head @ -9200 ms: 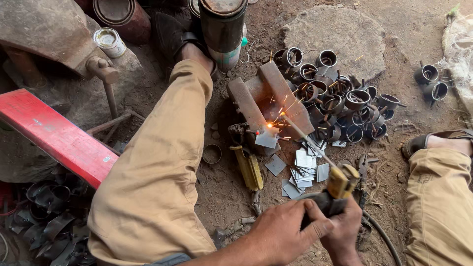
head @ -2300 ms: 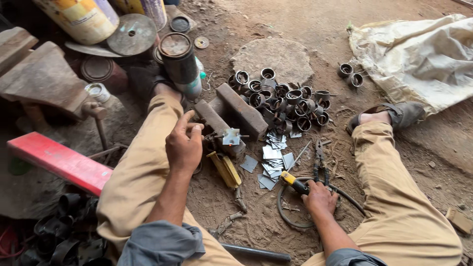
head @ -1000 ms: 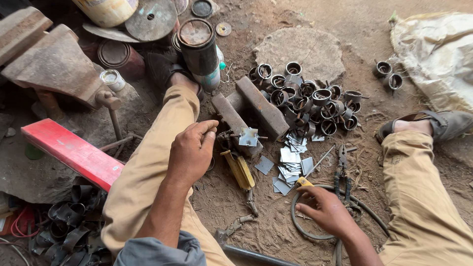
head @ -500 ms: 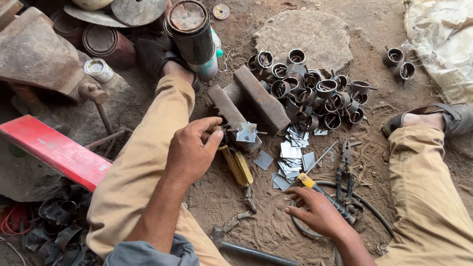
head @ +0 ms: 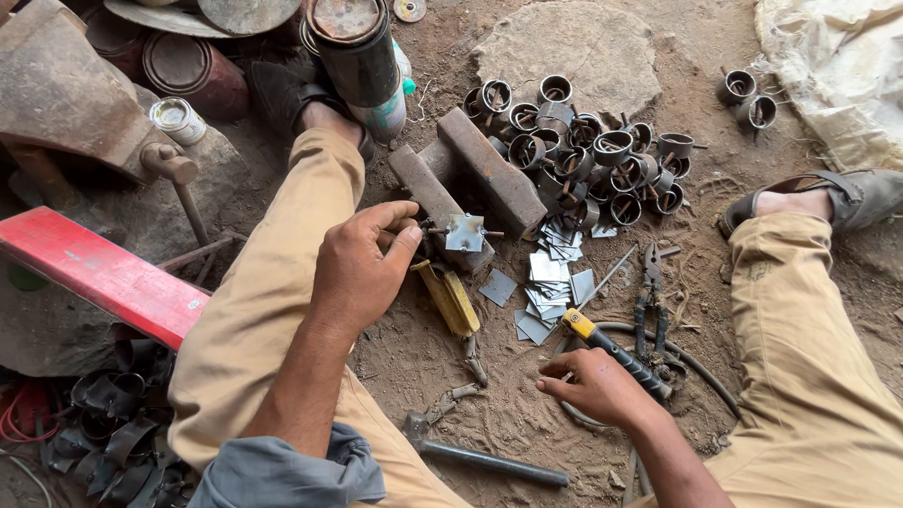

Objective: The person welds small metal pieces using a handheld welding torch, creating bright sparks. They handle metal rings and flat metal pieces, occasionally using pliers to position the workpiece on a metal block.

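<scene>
Much scrap-strewn dirt floor (head: 715,38) outdoors

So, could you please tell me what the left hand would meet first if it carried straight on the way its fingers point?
Probably the small square metal plate propped against the steel bar; the left hand reaches toward it, though depth is unclear.

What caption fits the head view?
Seated on dirt, left hand pinches a small metal workpiece on steel bars; right hand rests beside the electrode holder.

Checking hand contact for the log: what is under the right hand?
The right hand rests on sandy ground, beside the black electrode holder. Whether fingers touch its handle cannot be told; the ground under the palm is hidden.
</scene>
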